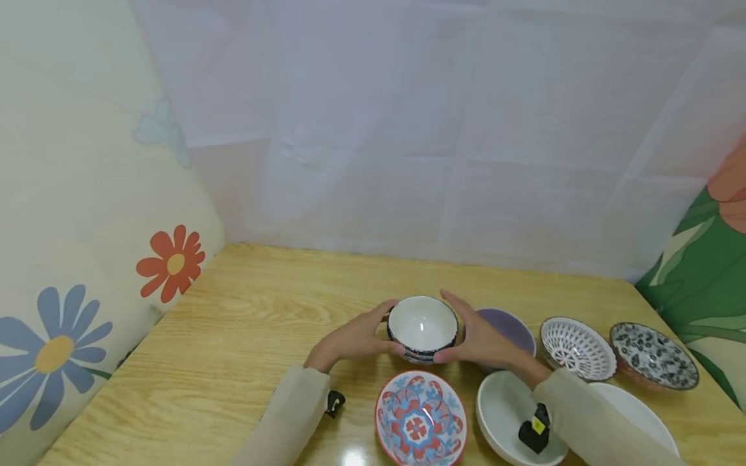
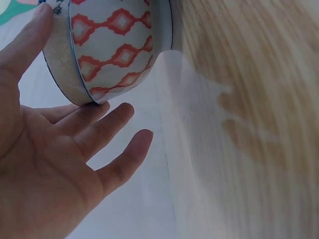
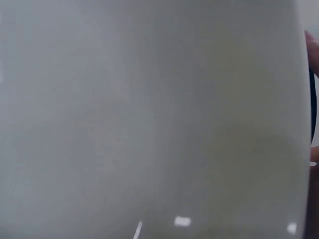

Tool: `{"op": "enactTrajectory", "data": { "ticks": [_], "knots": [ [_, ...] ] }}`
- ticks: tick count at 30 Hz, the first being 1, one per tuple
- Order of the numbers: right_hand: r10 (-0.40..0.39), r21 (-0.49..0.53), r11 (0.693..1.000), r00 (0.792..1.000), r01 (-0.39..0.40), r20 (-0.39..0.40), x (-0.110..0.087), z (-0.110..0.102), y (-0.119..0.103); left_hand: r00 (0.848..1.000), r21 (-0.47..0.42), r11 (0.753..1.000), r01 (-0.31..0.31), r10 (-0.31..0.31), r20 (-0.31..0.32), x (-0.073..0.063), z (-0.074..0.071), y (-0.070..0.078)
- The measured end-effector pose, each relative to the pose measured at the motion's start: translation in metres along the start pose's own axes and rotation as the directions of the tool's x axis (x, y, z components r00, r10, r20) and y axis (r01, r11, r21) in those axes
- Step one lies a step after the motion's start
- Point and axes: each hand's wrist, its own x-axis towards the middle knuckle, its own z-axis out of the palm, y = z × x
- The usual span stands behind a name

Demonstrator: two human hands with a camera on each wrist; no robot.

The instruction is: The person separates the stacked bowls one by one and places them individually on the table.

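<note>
A white bowl with a dark rim (image 1: 422, 323) sits nested in another bowl, and both hands hold it from opposite sides. My left hand (image 1: 364, 333) has its thumb on the near side and its fingers round the far side. My right hand (image 1: 480, 336) grips the right side the same way. In the left wrist view the lower bowl (image 2: 112, 45) shows a red diamond pattern, its foot at the wooden tabletop; the left hand's (image 2: 55, 144) fingertips are near its rim. A pale bowl wall (image 3: 149, 119) fills the right wrist view, hiding most of that hand.
A red-and-blue patterned bowl (image 1: 416, 424) stands just in front of the stack. To the right are a purple bowl (image 1: 509, 329), a pale bowl (image 1: 501, 414) under the right forearm, a white bowl (image 1: 635, 408), a grey-striped bowl (image 1: 577, 349) and a black-patterned bowl (image 1: 655, 356).
</note>
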Motion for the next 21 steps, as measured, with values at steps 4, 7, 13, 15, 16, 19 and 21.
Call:
{"op": "enactTrajectory", "data": {
  "ticks": [4,7,13,15,16,19,21],
  "knots": [
    [-0.010,-0.012,1.000,1.000,0.010,-0.001,0.0029,0.0022,0.0000,1.000,0.016,1.000,0.004,-0.004,0.005,-0.0006,-0.0002,0.0002],
    [-0.034,-0.044,0.998,0.999,0.034,-0.001,0.0050,0.0033,-0.0001,1.000,0.032,0.999,-0.002,0.002,0.006,-0.0008,-0.0009,0.0004],
    [-0.049,-0.101,0.994,0.999,0.049,0.002,0.0088,0.0070,-0.0034,1.000,0.046,0.999,0.005,-0.005,0.006,-0.0005,-0.0005,-0.0002],
    [-0.039,-0.111,0.993,0.999,0.038,-0.002,0.0091,0.0081,-0.0041,1.000,0.043,0.999,0.002,-0.003,0.005,-0.0004,0.0000,-0.0008],
    [-0.033,-0.118,0.992,0.999,0.032,-0.003,0.0090,0.0086,-0.0044,1.000,0.044,0.999,0.002,-0.002,0.005,-0.0005,0.0002,-0.0010],
    [-0.009,-0.130,0.991,1.000,0.008,-0.006,0.0087,0.0095,-0.0046,1.000,0.046,0.999,0.001,-0.002,0.007,-0.0003,0.0007,-0.0016],
    [0.006,-0.132,0.991,1.000,-0.007,-0.009,0.0086,0.0099,-0.0046,1.000,0.049,0.999,0.000,-0.001,0.008,0.0000,0.0012,-0.0018]
  ]
}}
